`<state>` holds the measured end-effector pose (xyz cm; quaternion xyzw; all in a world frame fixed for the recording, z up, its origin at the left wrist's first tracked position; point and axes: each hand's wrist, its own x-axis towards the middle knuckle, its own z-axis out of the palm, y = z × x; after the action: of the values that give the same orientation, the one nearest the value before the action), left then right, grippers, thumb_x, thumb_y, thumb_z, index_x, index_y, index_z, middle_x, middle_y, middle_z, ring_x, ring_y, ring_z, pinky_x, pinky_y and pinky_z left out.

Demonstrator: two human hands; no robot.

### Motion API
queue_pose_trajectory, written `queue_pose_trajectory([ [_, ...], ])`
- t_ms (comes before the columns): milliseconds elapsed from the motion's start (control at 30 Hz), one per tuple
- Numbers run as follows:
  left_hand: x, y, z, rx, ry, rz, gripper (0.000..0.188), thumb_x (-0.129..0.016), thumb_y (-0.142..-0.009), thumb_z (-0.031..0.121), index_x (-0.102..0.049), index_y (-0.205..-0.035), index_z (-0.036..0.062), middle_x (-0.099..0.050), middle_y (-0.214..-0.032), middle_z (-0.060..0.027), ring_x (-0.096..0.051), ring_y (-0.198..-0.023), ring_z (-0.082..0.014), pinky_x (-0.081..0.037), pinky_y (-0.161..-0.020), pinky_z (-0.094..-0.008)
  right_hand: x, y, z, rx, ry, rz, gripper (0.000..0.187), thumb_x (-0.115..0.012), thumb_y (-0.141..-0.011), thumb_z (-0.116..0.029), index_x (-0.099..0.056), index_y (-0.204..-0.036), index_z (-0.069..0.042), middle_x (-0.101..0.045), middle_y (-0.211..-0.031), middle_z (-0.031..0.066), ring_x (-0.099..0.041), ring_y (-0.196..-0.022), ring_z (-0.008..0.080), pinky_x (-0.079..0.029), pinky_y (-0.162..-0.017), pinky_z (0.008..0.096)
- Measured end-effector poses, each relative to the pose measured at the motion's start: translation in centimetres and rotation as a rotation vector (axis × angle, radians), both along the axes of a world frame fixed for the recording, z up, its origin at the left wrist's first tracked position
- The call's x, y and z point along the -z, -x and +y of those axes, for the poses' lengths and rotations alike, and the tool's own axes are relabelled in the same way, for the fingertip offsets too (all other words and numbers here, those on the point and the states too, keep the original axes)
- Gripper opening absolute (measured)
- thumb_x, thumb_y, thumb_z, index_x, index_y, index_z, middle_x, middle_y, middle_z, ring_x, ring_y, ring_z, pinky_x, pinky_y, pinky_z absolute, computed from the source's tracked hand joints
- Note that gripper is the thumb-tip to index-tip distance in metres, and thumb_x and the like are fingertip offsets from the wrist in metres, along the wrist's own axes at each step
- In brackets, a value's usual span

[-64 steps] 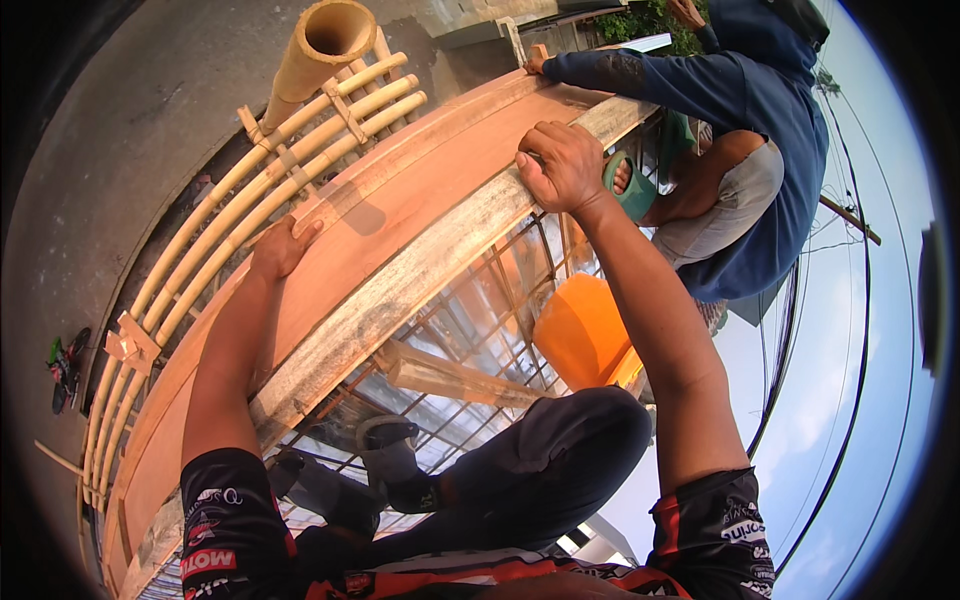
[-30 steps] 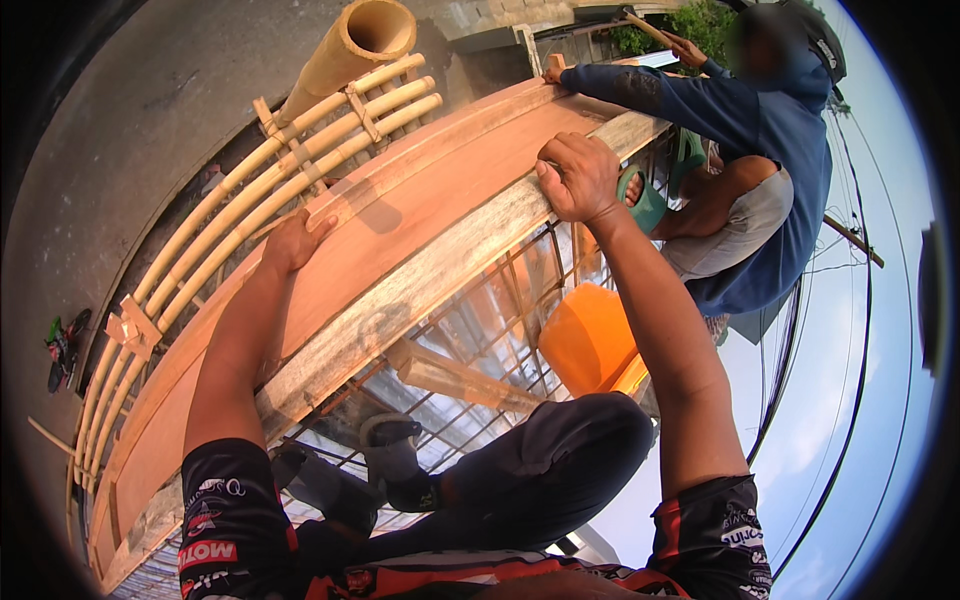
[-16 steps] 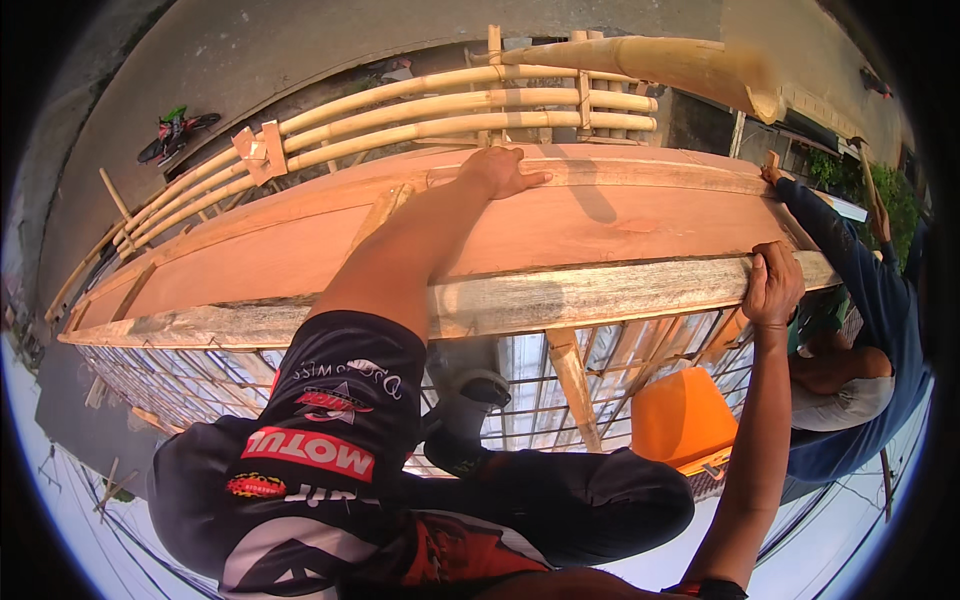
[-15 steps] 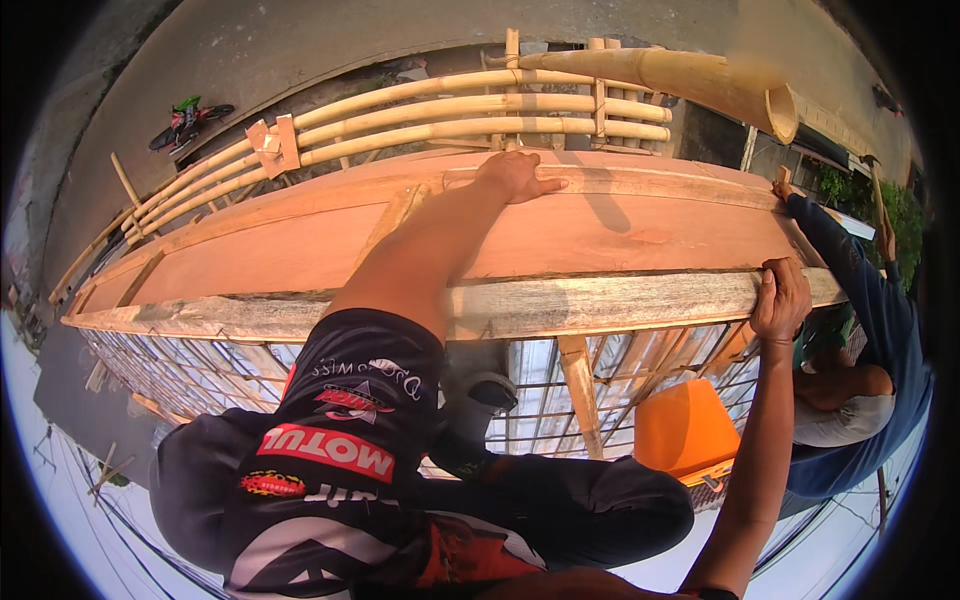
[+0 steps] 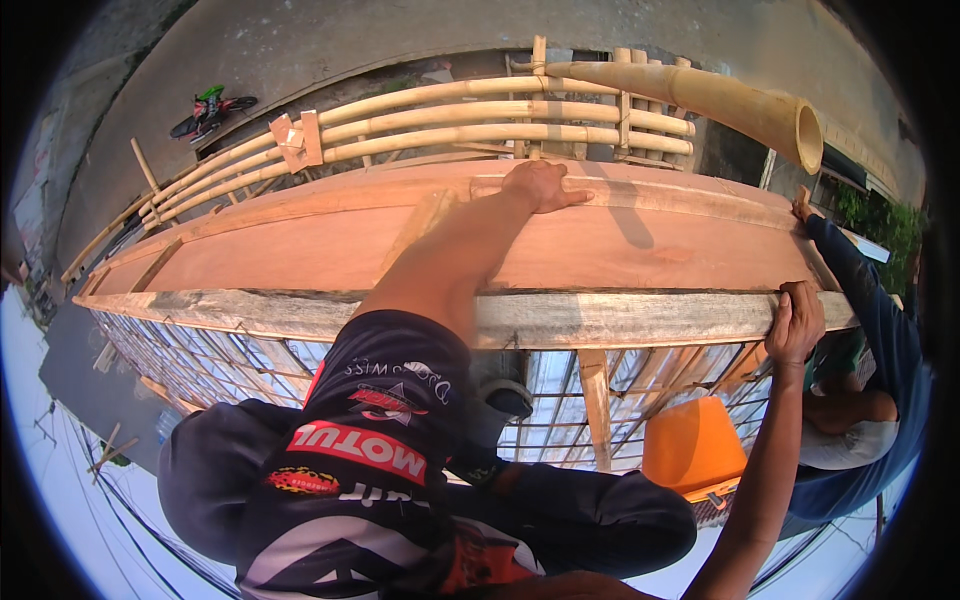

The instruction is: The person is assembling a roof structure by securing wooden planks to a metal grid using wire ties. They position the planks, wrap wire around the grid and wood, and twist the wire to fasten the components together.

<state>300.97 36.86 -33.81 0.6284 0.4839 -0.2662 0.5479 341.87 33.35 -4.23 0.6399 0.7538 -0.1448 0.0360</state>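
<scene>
A long plywood panel (image 5: 620,249) framed in timber stretches across the view in front of me. My left hand (image 5: 545,187) reaches over it to the far wooden batten (image 5: 690,203), fingers over its edge and thumb spread to the right. Along the near side runs a weathered wooden beam (image 5: 640,318). At its right part my right hand (image 5: 798,322) is closed, fingers curled over the top. The fingertips of both hands are partly hidden. At the right end, a co-worker's hand (image 5: 803,205) touches the far batten.
Bamboo rails (image 5: 460,112) and a thick bamboo pole (image 5: 700,90) lie beyond the panel. Below the beam are a steel bar grid (image 5: 545,400), a wooden post (image 5: 594,405) and an orange bucket (image 5: 693,448). The co-worker (image 5: 860,410) crouches at right; a motorcycle (image 5: 210,112) stands far left.
The whole view has shifted slightly, so the scene sits a little further right and lower. Both my hands keep their places on the batten and the beam.
</scene>
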Motion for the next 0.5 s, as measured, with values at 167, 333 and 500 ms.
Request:
queue_pose_trajectory([
  [167, 0.6, 0.5, -0.2, 0.023, 0.021, -0.012, 0.107, -0.045, -0.095, 0.093, -0.058, -0.156, 0.0064, -0.063, -0.154, -0.0220, -0.059, -0.145, -0.0358, -0.050, -0.121, -0.0496, 0.4, -0.5, -0.4, -0.009, 0.006, -0.023, 0.025, -0.053, -0.104, -0.027, -0.067, -0.100, -0.006, -0.065, -0.091, 0.0141, -0.063, -0.086, 0.0403, -0.045, -0.075, 0.0464],
  [333, 2.5, 0.7, -0.2, 0.003, 0.008, -0.070, 0.112, -0.044, -0.093, 0.095, -0.060, -0.154, 0.0031, -0.061, -0.156, -0.0243, -0.056, -0.148, -0.0386, -0.045, -0.124, -0.0499, 0.9, -1.4, -1.2, -0.003, 0.005, 0.015, 0.023, -0.054, -0.104, -0.025, -0.066, -0.099, -0.006, -0.064, -0.091, 0.0141, -0.063, -0.085, 0.0401, -0.045, -0.074, 0.0458],
  [500, 6.7, 3.3, 1.7, 0.032, 0.392, -0.210, 0.115, -0.047, -0.094, 0.094, -0.043, -0.168, 0.0061, -0.047, -0.168, -0.0274, -0.045, -0.156, -0.0431, -0.037, -0.128, -0.0529, 1.1, -2.5, -1.0, -0.017, 0.028, 0.004, 0.023, -0.054, -0.107, -0.022, -0.068, -0.103, -0.004, -0.068, -0.097, 0.0172, -0.067, -0.090, 0.0422, -0.050, -0.079, 0.0466],
])
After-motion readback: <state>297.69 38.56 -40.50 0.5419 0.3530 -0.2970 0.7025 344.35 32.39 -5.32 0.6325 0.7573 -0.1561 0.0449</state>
